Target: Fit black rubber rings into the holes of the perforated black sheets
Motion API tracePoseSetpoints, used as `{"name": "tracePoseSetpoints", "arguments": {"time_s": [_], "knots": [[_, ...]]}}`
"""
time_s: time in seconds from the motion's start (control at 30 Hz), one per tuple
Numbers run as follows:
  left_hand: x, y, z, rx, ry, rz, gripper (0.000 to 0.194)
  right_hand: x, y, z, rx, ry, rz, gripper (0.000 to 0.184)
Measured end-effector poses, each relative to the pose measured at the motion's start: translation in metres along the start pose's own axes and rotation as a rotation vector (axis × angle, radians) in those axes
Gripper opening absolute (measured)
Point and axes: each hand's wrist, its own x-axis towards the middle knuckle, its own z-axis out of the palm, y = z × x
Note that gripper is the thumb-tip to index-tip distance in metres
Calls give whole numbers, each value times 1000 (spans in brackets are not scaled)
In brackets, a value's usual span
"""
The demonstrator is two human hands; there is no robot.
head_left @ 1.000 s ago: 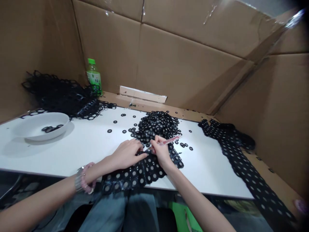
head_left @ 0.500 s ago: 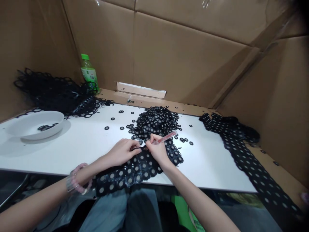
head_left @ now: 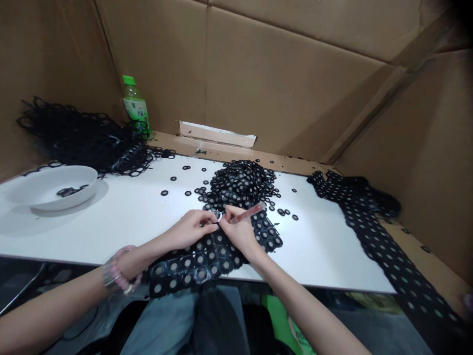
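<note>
Right hand (head_left: 240,231) closed around a translucent red pen-shaped tool (head_left: 249,213), tip pointing toward the left hand (head_left: 188,229). Left fingertips pinch a small black ring (head_left: 217,216), partly hidden by the fingers. Directly below both hands lies a black perforated sheet of linked rings (head_left: 218,259), its glossy discs grey-centred. Just beyond the grip sits a heap of loose rings (head_left: 240,182) on the smooth white table (head_left: 111,231). Well left of the grip, a shallow white bowl (head_left: 48,187) holds a few rings.

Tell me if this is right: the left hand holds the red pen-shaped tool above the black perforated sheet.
No, the head view shows the right hand holding the red pen-shaped tool, above the black perforated sheet.
</note>
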Motion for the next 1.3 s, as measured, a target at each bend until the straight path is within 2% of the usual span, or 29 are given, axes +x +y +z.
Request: {"name": "tracePoseSetpoints", "arguments": {"time_s": [0.13,0.27,0.4,0.6,0.97,1.3], "knots": [[2,2,0,-72,-18,-23,23,2,2,0,30,35,14,27],[3,9,0,17,-14,-82,24,7,9,-2,239,115,137,26],[2,9,0,59,-35,-47,26,4,7,-6,384,183,193,26],[0,0,1,-62,-35,23,23,-13,-5,-12,183,80,157,27],[0,-6,4,-107,-25,17,23,-15,-6,-10,114,53,147,25],[3,-6,5,-251,-56,16,22,-21,-6,-3,-98,-23,-29,27]]}}
